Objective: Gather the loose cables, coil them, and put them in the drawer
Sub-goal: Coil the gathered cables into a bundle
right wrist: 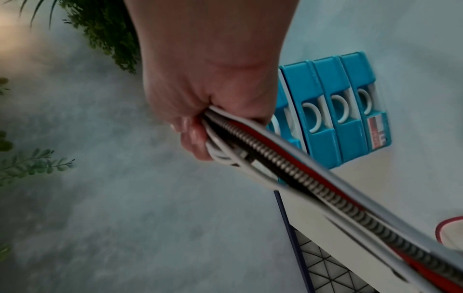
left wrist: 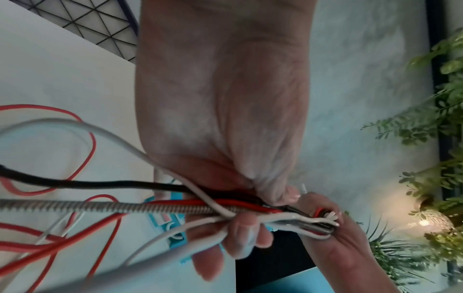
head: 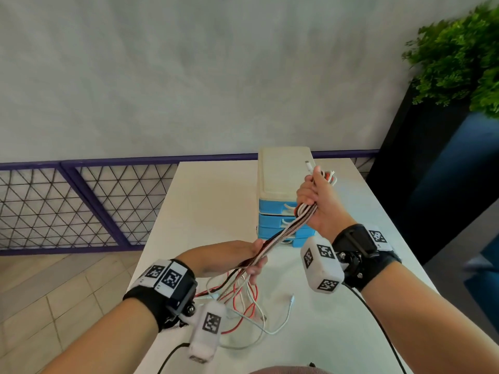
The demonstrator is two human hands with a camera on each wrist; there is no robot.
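Cables, a red, white, black and braided bundle (head: 283, 233), stretched between gripping right hand (head: 316, 201) and pinching left hand (head: 243, 255) above the white table (head: 210, 201), before the blue-fronted plastic drawer unit (head: 280, 184) near a grey wall (head: 189, 71).

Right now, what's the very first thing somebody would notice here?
Probably the bundle of cables, red, white, black and a springy metal one, stretched between the two hands above the white table. The right hand grips the far ends up high, while the left hand holds the bundle lower, with loose loops dangling onto the table. Just behind stands a small drawer unit with blue drawers, all closed.
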